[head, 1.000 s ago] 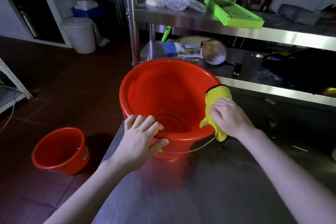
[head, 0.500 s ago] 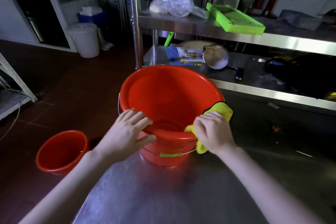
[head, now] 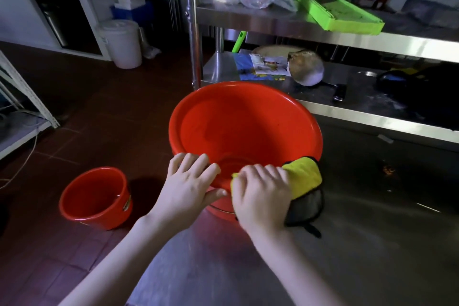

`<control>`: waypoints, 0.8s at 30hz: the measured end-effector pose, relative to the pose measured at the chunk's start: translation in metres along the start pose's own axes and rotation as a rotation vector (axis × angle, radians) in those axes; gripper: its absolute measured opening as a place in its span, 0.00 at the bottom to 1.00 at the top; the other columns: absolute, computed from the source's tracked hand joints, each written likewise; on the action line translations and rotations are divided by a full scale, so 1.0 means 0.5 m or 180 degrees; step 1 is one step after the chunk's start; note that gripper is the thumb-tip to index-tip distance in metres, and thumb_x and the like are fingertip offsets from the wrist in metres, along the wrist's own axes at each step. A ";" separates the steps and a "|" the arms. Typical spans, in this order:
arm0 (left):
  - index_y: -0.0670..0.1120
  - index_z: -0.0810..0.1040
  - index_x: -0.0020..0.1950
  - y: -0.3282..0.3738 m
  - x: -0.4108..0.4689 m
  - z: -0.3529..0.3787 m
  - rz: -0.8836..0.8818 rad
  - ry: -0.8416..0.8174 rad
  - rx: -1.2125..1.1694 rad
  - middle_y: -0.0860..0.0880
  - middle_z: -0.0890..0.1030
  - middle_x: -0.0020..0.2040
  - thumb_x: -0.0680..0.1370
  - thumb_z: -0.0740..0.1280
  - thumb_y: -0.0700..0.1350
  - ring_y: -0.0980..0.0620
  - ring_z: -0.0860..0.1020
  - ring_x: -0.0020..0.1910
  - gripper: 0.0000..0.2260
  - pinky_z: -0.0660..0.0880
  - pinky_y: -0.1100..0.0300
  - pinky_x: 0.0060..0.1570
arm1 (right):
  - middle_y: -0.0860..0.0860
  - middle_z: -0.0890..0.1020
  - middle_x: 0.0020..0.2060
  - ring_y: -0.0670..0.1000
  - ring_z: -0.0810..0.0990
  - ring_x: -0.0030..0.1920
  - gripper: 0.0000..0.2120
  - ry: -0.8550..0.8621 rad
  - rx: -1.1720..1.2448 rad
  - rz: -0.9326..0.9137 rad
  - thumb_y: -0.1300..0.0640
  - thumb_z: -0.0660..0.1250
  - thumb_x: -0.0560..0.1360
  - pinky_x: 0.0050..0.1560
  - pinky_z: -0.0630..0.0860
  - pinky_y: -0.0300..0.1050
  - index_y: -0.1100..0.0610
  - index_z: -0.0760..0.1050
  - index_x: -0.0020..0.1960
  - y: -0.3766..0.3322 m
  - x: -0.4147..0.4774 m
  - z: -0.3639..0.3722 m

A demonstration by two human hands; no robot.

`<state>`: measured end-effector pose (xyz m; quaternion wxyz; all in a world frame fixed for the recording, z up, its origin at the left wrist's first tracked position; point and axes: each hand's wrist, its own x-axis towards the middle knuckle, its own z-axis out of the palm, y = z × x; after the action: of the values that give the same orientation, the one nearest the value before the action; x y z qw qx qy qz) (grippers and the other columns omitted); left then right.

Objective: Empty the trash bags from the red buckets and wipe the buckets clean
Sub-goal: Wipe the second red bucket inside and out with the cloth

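On the floor at far left: small red bucket (head: 95,196), upright, no bag in it; wiped or not, cannot tell. Left hand (head: 188,186) grips the near rim of the large red bucket (head: 246,131), fingers over the lip, thumb outside. That bucket stands on the steel counter (head: 347,256), inside bare, no bag. Right hand (head: 260,196), just beside the left, curls over a yellow cloth (head: 304,172) folded across the same rim. Judgement: bags look emptied out of both; wiping of the large bucket is under way at the rim; the floor bucket may remain to be wiped.
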<state>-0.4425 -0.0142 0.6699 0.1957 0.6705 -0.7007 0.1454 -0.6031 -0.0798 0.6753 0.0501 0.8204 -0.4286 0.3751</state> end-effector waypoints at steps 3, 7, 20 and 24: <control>0.47 0.77 0.51 0.007 -0.033 0.000 -0.0200 0.0096 -0.0251 0.52 0.73 0.45 0.79 0.51 0.66 0.47 0.73 0.47 0.26 0.64 0.50 0.57 | 0.50 0.76 0.27 0.56 0.74 0.32 0.13 -0.0130 0.0103 -0.0533 0.56 0.61 0.74 0.39 0.69 0.50 0.55 0.74 0.32 0.001 0.007 -0.005; 0.48 0.78 0.52 0.048 -0.052 0.008 -0.0251 0.0190 -0.0441 0.54 0.73 0.45 0.80 0.53 0.64 0.49 0.72 0.49 0.23 0.62 0.52 0.56 | 0.51 0.75 0.26 0.57 0.75 0.29 0.13 -0.0546 0.0244 -0.1273 0.58 0.58 0.72 0.37 0.73 0.48 0.57 0.74 0.30 0.141 0.054 -0.046; 0.48 0.78 0.45 0.110 -0.021 0.014 -0.0030 0.0393 -0.0084 0.52 0.75 0.43 0.78 0.61 0.60 0.47 0.74 0.44 0.17 0.66 0.50 0.55 | 0.50 0.77 0.26 0.56 0.76 0.31 0.15 -0.0185 -0.0109 -0.0104 0.56 0.58 0.73 0.39 0.71 0.50 0.53 0.72 0.29 0.067 -0.036 -0.041; 0.50 0.79 0.45 0.066 -0.028 -0.003 -0.0180 0.0258 -0.0320 0.55 0.73 0.42 0.77 0.60 0.61 0.49 0.74 0.44 0.16 0.64 0.52 0.55 | 0.49 0.78 0.25 0.54 0.76 0.30 0.17 -0.0305 -0.0085 -0.0301 0.55 0.60 0.76 0.38 0.72 0.49 0.54 0.73 0.29 -0.003 -0.013 -0.027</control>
<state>-0.4752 0.0007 0.6667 0.2614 0.6730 -0.6793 0.1316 -0.6120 -0.0688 0.6809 0.0581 0.8560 -0.3963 0.3268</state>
